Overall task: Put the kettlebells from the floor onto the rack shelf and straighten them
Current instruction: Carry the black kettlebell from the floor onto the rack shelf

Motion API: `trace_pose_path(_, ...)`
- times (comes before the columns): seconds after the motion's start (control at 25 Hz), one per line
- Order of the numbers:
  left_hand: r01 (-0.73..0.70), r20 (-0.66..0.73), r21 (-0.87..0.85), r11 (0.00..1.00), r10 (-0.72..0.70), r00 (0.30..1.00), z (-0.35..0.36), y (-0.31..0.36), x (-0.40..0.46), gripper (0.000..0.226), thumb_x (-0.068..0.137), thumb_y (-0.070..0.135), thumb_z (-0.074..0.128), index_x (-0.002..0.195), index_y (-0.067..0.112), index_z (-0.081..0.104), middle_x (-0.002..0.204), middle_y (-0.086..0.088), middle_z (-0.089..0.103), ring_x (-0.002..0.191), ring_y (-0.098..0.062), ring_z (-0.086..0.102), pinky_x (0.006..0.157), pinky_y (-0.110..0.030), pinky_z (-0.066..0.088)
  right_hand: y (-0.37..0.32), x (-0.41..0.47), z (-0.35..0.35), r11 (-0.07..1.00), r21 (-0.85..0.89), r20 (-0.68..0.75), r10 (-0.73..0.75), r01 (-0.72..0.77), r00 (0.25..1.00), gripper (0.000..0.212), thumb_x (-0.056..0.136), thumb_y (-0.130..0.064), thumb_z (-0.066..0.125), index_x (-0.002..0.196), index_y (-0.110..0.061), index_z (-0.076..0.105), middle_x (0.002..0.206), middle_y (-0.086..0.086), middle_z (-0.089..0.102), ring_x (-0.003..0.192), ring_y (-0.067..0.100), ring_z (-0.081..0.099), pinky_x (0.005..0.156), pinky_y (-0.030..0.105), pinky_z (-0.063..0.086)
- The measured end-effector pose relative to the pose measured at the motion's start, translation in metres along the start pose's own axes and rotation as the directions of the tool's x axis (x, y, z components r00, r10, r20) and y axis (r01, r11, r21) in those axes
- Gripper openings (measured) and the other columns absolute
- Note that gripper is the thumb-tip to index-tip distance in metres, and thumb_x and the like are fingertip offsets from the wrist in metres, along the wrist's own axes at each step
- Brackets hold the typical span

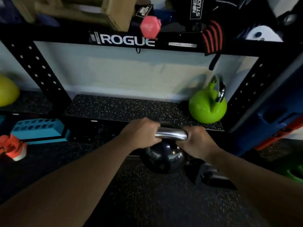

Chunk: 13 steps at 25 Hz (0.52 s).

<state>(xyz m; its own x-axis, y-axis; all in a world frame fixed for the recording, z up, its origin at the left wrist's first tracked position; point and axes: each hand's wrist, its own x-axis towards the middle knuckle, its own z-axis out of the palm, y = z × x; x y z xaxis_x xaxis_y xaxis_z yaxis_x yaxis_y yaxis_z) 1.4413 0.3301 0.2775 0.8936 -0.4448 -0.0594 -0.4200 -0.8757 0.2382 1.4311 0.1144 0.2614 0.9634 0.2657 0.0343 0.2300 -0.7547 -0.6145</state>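
A dark purple kettlebell (164, 157) with a chrome handle hangs just in front of the rack's lower shelf (114, 106), above the speckled floor. My left hand (141, 132) is shut on the left end of its handle and my right hand (197, 139) on the right end. A green kettlebell (207, 107) with a chrome handle stands upright at the right end of the shelf, handle turned edge-on toward me. The shelf to its left is bare speckled rubber.
Black Rogue rack uprights (39, 71) frame the shelf; the top shelf holds a pink dumbbell (150, 27) and wraps. A yellow-green ball (6, 92), teal block (38, 130) and orange shoe (14, 149) lie left. A blue crate (268, 122) stands right, a dark object (211, 176) lies on the floor.
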Motion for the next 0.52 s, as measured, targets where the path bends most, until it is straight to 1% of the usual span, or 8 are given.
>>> trace_pose_path(0.08, 0.007, -0.054, -0.006, 1.0, -0.007, 0.999, -0.003, -0.02, 0.036, 0.015, 0.087, 0.028, 0.066, 0.098, 0.018, 0.066, 0.071, 0.01, 0.06, 0.057, -0.006, 0.06, 0.053, -0.023, 0.055, 0.01, 0.042, -0.001, 1.0, -0.015, -0.019, -0.016, 0.015, 1.0, 0.023, 0.067, -0.02, 0.072, 0.062, -0.036, 0.057, 0.046, -0.02, 0.055, 0.048, -0.009, 0.057, 0.037, 0.004, 0.033)
trace_pose_path(0.12, 0.021, -0.073, 0.011, 1.0, -0.02, 0.997, -0.003, -0.032, 0.054, 0.017, 0.087, 0.029, 0.067, 0.1, 0.018, 0.067, 0.074, 0.008, 0.064, 0.059, -0.008, 0.062, 0.054, -0.024, 0.056, 0.014, 0.064, 0.001, 0.999, -0.04, -0.036, -0.034, 0.033, 0.999, 0.017, 0.067, -0.02, 0.072, 0.069, -0.033, 0.061, 0.047, -0.021, 0.056, 0.048, -0.01, 0.056, 0.037, 0.002, 0.031)
trace_pose_path(0.16, 0.034, -0.086, 0.029, 0.999, -0.031, 0.996, -0.003, -0.045, 0.073, 0.018, 0.087, 0.03, 0.068, 0.101, 0.019, 0.067, 0.077, 0.006, 0.066, 0.06, -0.01, 0.063, 0.055, -0.024, 0.055, 0.019, 0.086, 0.002, 0.997, -0.059, -0.061, -0.043, 0.039, 0.997, 0.019, 0.066, -0.021, 0.072, 0.079, -0.032, 0.063, 0.048, -0.023, 0.058, 0.049, -0.009, 0.057, 0.039, 0.001, 0.031)
trace_pose_path(0.24, 0.073, -0.107, 0.022, 0.997, -0.071, 0.992, 0.0, -0.07, 0.108, 0.02, 0.086, 0.03, 0.07, 0.103, 0.019, 0.066, 0.083, 0.003, 0.069, 0.063, -0.012, 0.064, 0.055, -0.023, 0.049, 0.023, 0.128, 0.006, 0.988, -0.142, -0.106, -0.081, 0.065, 0.991, 0.02, 0.065, -0.021, 0.074, 0.084, -0.028, 0.069, 0.056, -0.014, 0.066, 0.057, 0.005, 0.063, 0.047, 0.004, 0.034)
trace_pose_path(0.32, 0.084, -0.123, -0.006, 0.996, -0.084, 0.989, 0.001, -0.087, 0.133, 0.022, 0.086, 0.027, 0.071, 0.106, 0.016, 0.066, 0.086, 0.0, 0.069, 0.065, -0.015, 0.063, 0.056, -0.024, 0.048, 0.028, 0.163, 0.008, 0.968, -0.23, -0.147, -0.138, 0.102, 0.98, 0.018, 0.066, -0.02, 0.076, 0.083, -0.018, 0.072, 0.067, 0.004, 0.072, 0.067, 0.018, 0.063, 0.057, 0.015, 0.036)
trace_pose_path(0.36, 0.07, -0.141, -0.019, 0.997, -0.072, 0.987, -0.001, -0.091, 0.146, 0.023, 0.086, 0.024, 0.07, 0.107, 0.015, 0.066, 0.086, -0.001, 0.068, 0.066, -0.016, 0.062, 0.057, -0.026, 0.048, 0.031, 0.175, 0.006, 0.967, -0.237, -0.163, -0.132, 0.091, 0.978, 0.016, 0.066, -0.019, 0.075, 0.081, -0.016, 0.072, 0.066, 0.007, 0.07, 0.066, 0.02, 0.062, 0.058, 0.017, 0.033)
trace_pose_path(0.44, 0.033, -0.194, -0.037, 0.999, -0.039, 0.98, -0.006, -0.105, 0.171, 0.022, 0.086, 0.02, 0.07, 0.107, 0.012, 0.066, 0.085, -0.003, 0.066, 0.067, -0.018, 0.061, 0.059, -0.029, 0.051, 0.035, 0.2, 0.005, 0.976, -0.21, -0.181, -0.093, 0.054, 0.979, 0.01, 0.069, -0.016, 0.073, 0.077, -0.017, 0.068, 0.057, 0.001, 0.059, 0.057, 0.02, 0.058, 0.055, 0.015, 0.03)
trace_pose_path(0.52, 0.021, -0.21, -0.052, 0.998, -0.032, 0.977, -0.008, -0.112, 0.195, 0.019, 0.085, 0.018, 0.07, 0.104, 0.014, 0.066, 0.081, -0.003, 0.064, 0.066, -0.019, 0.062, 0.056, -0.028, 0.049, 0.041, 0.221, 0.005, 0.981, -0.193, -0.183, -0.048, 0.012, 0.982, 0.007, 0.071, -0.014, 0.071, 0.077, -0.016, 0.067, 0.059, -0.002, 0.054, 0.058, 0.018, 0.055, 0.052, 0.016, 0.029)
